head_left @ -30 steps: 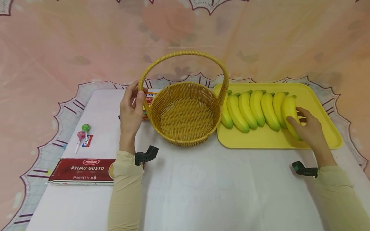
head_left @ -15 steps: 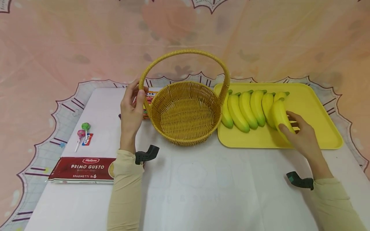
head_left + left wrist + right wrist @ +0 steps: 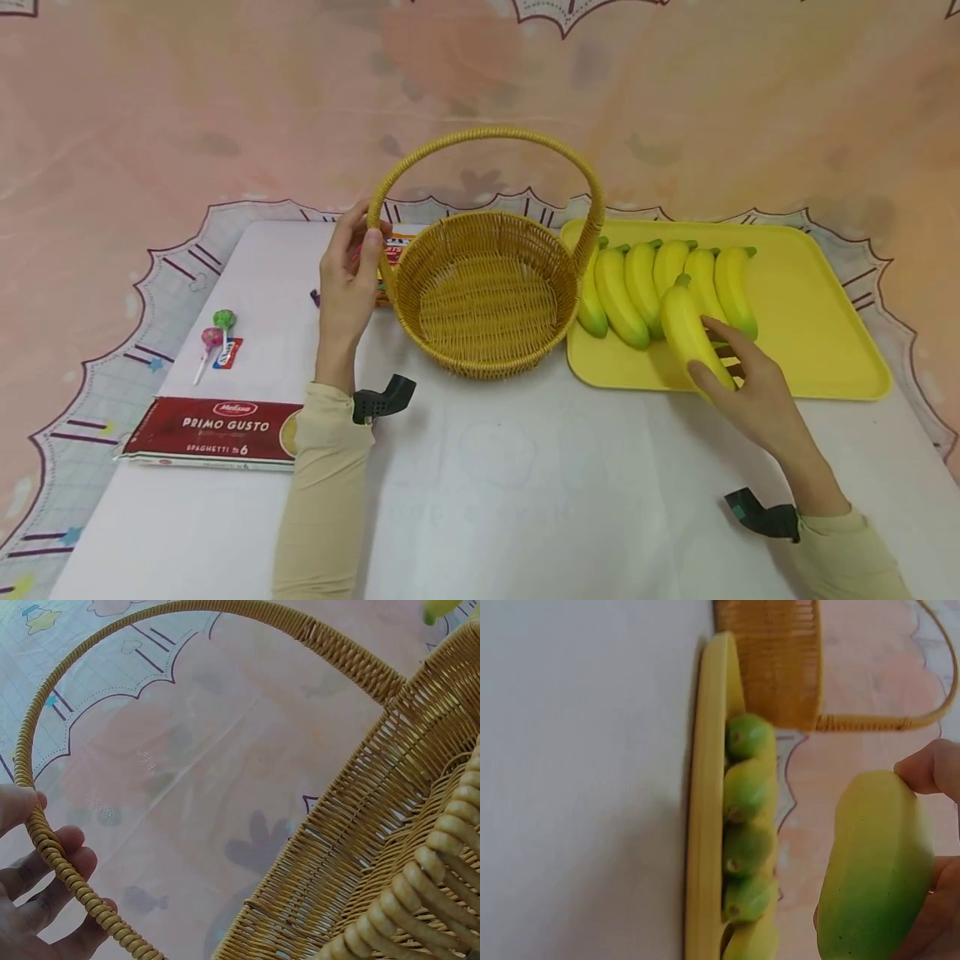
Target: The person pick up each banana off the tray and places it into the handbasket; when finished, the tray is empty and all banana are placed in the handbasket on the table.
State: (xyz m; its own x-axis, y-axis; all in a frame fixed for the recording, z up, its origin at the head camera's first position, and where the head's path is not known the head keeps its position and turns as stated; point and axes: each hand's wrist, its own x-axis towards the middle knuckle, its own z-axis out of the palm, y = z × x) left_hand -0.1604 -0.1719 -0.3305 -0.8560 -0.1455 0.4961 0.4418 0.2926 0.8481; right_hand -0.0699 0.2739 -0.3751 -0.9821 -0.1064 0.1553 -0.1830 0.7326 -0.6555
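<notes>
A yellow wicker basket (image 3: pixel 487 304) with a tall arched handle stands mid-table, nothing visible inside it. My left hand (image 3: pixel 347 287) holds the left side of that handle (image 3: pixel 90 900), thumb in front and fingers behind. Over the front of the yellow tray (image 3: pixel 810 350), my right hand (image 3: pixel 753 392) grips a banana (image 3: pixel 688 333) between thumb and fingers. In the right wrist view this banana (image 3: pixel 874 862) hangs above the tray, its green end toward the camera. Several other bananas (image 3: pixel 618 296) lie side by side on the tray, right of the basket.
A red spaghetti pack (image 3: pixel 217 432) lies at the left front, partly behind my left sleeve. Two lollipops (image 3: pixel 217 329) and a small red-and-blue wrapped item (image 3: pixel 228 353) sit farther back. Colourful packaging (image 3: pixel 393 254) shows behind the basket's left side.
My right hand has lifted the rightmost banana from the row and carried it left and toward the front of the tray. The left hand stays at the basket handle.
</notes>
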